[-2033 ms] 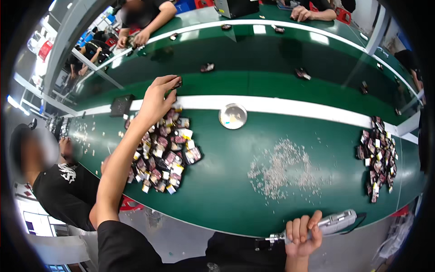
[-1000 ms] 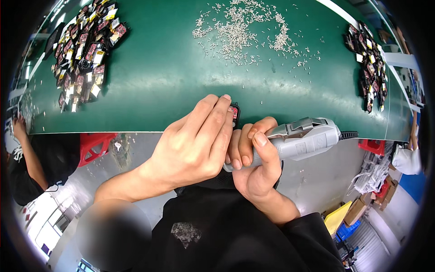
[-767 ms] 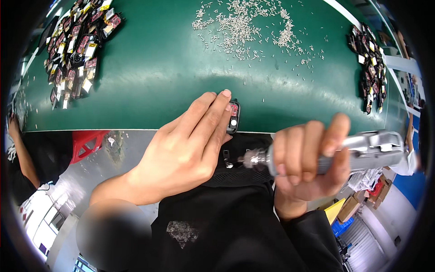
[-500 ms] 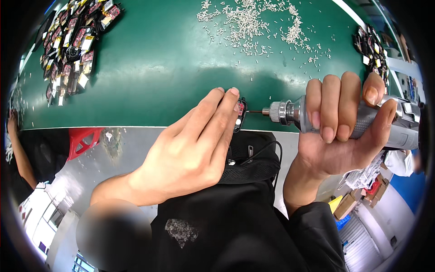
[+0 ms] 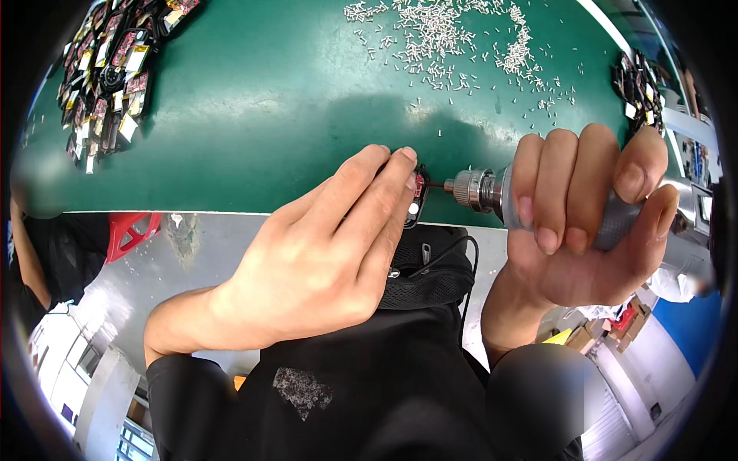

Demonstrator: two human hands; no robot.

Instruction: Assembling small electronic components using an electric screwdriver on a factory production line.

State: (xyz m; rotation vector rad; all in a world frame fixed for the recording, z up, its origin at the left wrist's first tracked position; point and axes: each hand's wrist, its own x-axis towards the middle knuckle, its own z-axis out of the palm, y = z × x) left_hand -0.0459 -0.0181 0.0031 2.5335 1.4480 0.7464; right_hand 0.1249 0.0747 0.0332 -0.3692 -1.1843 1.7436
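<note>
Near the table's front edge, my left hand [image 5: 323, 238] is closed on a small black device housing [image 5: 416, 209] with a red circuit board in it. My fingers cover most of the housing, and only its right side shows. In my right hand [image 5: 576, 207] is a grey electric screwdriver [image 5: 478, 190], lying nearly level with the fingers wrapped round its body. Its thin bit [image 5: 436, 184] points left and reaches the right side of the housing. Whether a screw is at the bit's tip is too small to tell.
Many loose small screws [image 5: 438, 38] lie scattered on the green table [image 5: 254, 131]. Heaps of similar devices sit at the far left [image 5: 115, 69] and far right [image 5: 639, 88]. A black bag [image 5: 430, 269] is below the table edge. Another person's arm [image 5: 27, 253] shows at left.
The gap between the screwdriver's chuck and the device has narrowed, with less of the bit showing. The view has shifted slightly. Both hands keep their holds.
</note>
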